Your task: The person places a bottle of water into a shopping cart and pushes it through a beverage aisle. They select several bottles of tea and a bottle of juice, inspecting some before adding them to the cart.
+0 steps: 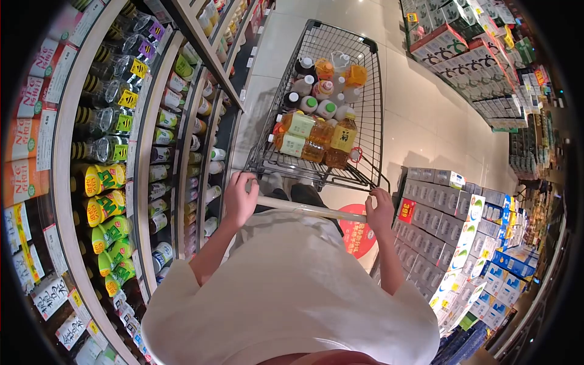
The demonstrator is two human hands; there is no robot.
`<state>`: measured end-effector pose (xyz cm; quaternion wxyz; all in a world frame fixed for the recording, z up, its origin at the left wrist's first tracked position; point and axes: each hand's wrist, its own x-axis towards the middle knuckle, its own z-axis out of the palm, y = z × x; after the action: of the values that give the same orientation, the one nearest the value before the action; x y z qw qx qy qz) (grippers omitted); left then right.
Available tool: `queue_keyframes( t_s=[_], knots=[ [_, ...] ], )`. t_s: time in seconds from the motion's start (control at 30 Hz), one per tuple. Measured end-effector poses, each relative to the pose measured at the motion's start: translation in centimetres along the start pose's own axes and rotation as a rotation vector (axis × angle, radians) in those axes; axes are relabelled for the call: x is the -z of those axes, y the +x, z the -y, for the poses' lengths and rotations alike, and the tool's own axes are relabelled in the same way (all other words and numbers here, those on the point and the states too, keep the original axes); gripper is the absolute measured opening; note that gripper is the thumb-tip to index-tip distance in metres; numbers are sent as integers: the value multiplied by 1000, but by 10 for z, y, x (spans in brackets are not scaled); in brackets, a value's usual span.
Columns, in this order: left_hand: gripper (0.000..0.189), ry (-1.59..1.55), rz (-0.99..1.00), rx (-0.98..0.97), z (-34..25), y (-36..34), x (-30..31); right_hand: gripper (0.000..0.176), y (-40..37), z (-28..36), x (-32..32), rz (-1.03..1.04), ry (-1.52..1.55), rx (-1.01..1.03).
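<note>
Left hand (pixel 241 193): curled closed around the left end of the cart handle (pixel 310 210).
Right hand (pixel 379 210): closed on the right end of that handle, fingers wrapped over it.
Shopping cart (pixel 370 131): directly in front of the person, beyond both hands, its wire basket holding drinks.
Amber bottles (pixel 313 129): two lying on their sides in the cart's near part, caps to the left.
Yellow-labelled bottle (pixel 344 140): beside them, toward the cart's right side, cap pointing away from the person.
Smaller bottles (pixel 326 109): grouped behind these in the cart, with white, green and dark caps.
Orange items (pixel 356 75): toward the cart's far end; what they are is hard to tell.
Shelves (pixel 146 121): left of the cart, lined with bottles and bright pouches (pixel 104 207).
Floor sticker (pixel 359 232): red, to the near right of the cart, partly below the handle.
Carton stack (pixel 429 213): right of the cart, bearing a red price sign (pixel 407 210).
Farther cartons (pixel 462 58): across the aisle, beyond the cart's right side.
</note>
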<state>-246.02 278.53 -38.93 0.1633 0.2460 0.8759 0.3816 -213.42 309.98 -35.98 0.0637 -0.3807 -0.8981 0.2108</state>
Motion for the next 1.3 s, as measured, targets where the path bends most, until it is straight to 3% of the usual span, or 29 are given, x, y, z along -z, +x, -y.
queue_keyframes(
  t_s=[0.93,1.3],
  knots=[
    [11,11,-55,-25,-9,146,-18,14,126,17,-11,-7,11,-84],
    [11,20,-103,-81,-27,215,-40,13,195,-5,-15,-28,12,-27]
  ],
)
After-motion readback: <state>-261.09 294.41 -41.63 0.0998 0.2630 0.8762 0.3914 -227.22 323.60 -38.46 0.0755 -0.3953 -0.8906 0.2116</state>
